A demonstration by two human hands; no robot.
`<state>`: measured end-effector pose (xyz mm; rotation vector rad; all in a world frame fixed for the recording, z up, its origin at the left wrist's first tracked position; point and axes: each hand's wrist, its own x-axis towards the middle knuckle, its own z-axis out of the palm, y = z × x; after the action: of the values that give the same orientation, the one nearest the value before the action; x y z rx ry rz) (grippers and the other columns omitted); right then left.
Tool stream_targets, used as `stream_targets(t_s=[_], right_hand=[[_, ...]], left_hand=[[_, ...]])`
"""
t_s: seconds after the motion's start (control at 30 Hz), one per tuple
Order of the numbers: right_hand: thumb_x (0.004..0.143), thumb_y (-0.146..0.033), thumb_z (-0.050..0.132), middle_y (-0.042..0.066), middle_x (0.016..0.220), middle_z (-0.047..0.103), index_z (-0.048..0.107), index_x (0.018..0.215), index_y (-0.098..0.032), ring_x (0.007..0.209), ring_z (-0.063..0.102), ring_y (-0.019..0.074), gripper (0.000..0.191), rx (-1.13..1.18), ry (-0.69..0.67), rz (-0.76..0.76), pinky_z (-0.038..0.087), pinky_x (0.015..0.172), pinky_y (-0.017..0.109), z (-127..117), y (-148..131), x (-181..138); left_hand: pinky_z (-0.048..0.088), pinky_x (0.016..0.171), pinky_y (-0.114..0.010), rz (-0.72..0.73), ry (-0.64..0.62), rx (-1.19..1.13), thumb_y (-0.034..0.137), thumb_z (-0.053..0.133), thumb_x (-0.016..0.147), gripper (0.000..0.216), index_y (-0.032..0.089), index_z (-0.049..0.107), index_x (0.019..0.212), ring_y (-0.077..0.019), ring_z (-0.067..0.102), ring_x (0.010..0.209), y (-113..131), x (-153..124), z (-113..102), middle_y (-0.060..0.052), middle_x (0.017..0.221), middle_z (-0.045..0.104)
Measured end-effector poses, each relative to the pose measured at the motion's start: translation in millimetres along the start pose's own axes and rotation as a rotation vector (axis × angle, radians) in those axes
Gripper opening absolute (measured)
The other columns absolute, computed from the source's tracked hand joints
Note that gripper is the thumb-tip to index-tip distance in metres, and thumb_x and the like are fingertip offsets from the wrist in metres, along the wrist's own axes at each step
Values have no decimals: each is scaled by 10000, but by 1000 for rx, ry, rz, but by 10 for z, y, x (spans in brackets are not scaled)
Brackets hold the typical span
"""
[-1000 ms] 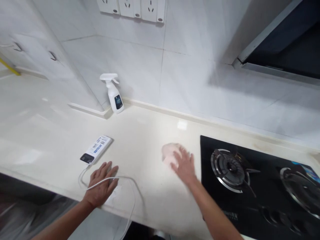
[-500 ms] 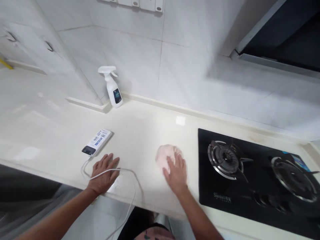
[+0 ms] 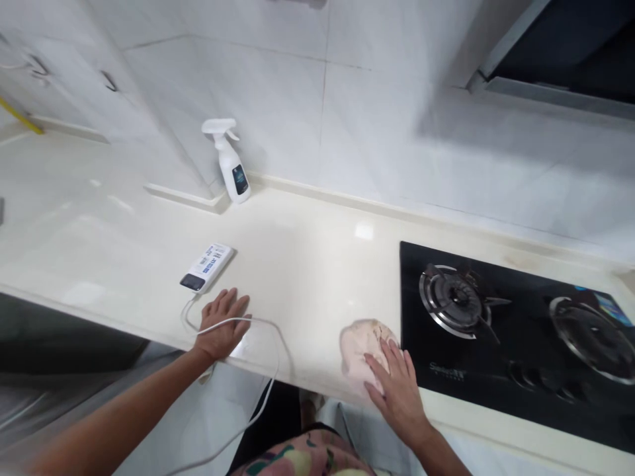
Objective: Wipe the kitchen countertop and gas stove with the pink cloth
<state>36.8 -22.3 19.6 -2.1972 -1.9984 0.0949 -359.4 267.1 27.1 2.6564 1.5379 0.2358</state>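
Observation:
My right hand (image 3: pixel 399 393) lies with stretched fingers on a pale pink cloth (image 3: pixel 360 350), close to the counter's front edge and just left of the stove. The cloth is spread flat and slightly crumpled under the fingertips. My left hand (image 3: pixel 223 327) rests flat on the counter (image 3: pixel 307 264), fingers apart and holding nothing. A white cable (image 3: pixel 262 321) runs across the back of that hand. It leads to a white power bank (image 3: pixel 207 268) with a dark display end, which lies just beyond my left fingertips.
A white spray bottle (image 3: pixel 233 165) stands against the wall corner. On the right, a black gas stove (image 3: pixel 471 363) with two burners is set in the counter. A dark range hood (image 3: pixel 570 53) overhangs at upper right. The cable hangs over the front edge.
My right hand has slid the cloth toward the front edge and to the right, nearer the stove. My left hand stays in place on the counter. The view has shifted slightly.

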Motion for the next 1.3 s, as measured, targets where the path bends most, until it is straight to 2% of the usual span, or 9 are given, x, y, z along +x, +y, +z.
stream_targets(t_s=[0.13,0.27,0.47,0.6,0.73,0.87,1.1,1.2,1.3], right_hand=[[845,-374,722,74,1676,358,628,1412,-411,1554,282,372,576,43,-25,-178,277,1219,614,42,-68,-122],[809,-343,740,54,1709,288,598,1435,-434,1555,262,394,648,116,-62,-318,278,1201,651,83,-358,139],[845,-436,747,38,1709,297,557,1468,-420,1574,221,355,652,260,-242,-551,206,1244,644,154,-1323,1050],[875,-517,721,61,1695,328,555,1486,-355,1574,227,342,654,320,-211,-618,167,1276,596,211,-2035,1631],[897,-545,680,53,1674,370,570,1465,-342,1564,247,352,614,315,-190,-648,160,1273,596,295,-2434,2007],[948,-561,604,70,1709,292,548,1485,-351,1577,220,334,580,248,-210,-577,135,1275,585,407,-2488,2406],[984,-568,541,96,1703,298,498,1538,-370,1574,215,355,590,61,-148,-76,131,1247,583,374,-1946,3424],[1006,-549,501,118,1703,284,501,1542,-338,1562,219,380,576,-4,-100,119,158,1225,603,339,-1736,3625],[1003,-492,523,132,1686,312,547,1508,-302,1547,231,400,541,-23,-26,87,179,1211,619,386,-1796,3479]], left_hand=[[303,1169,-564,-4,-1,-35,494,467,978,508,241,605,1396,-365,324,1507,4,-29,15,-168,1579,445],[310,1158,-573,-8,-9,-59,486,471,991,495,252,599,1408,-375,331,1503,-2,-60,39,-171,1573,452],[305,1157,-610,-5,-12,-163,499,514,986,514,249,595,1427,-411,312,1511,-26,-109,76,-184,1588,436],[317,1194,-593,-92,79,-484,500,515,984,497,262,608,1410,-365,392,1477,-102,-149,105,-142,1516,535],[414,1182,-524,-222,204,-644,454,380,1034,475,200,620,1356,-294,527,1363,-184,-156,144,-148,1412,609],[455,1176,-471,-283,241,-744,500,453,1016,483,222,591,1387,-265,544,1357,-195,-114,115,-126,1433,597],[266,1286,-533,-467,172,-1145,595,644,901,577,257,636,1369,-319,432,1468,-134,-154,-173,-114,1524,539],[385,1203,-499,-697,86,-1397,640,606,909,549,215,696,1244,-322,562,1347,-69,-169,-286,-144,1371,654],[551,949,-448,-923,12,-1713,611,600,908,555,165,643,1237,-300,715,1056,-44,-171,-421,-161,1185,729]])
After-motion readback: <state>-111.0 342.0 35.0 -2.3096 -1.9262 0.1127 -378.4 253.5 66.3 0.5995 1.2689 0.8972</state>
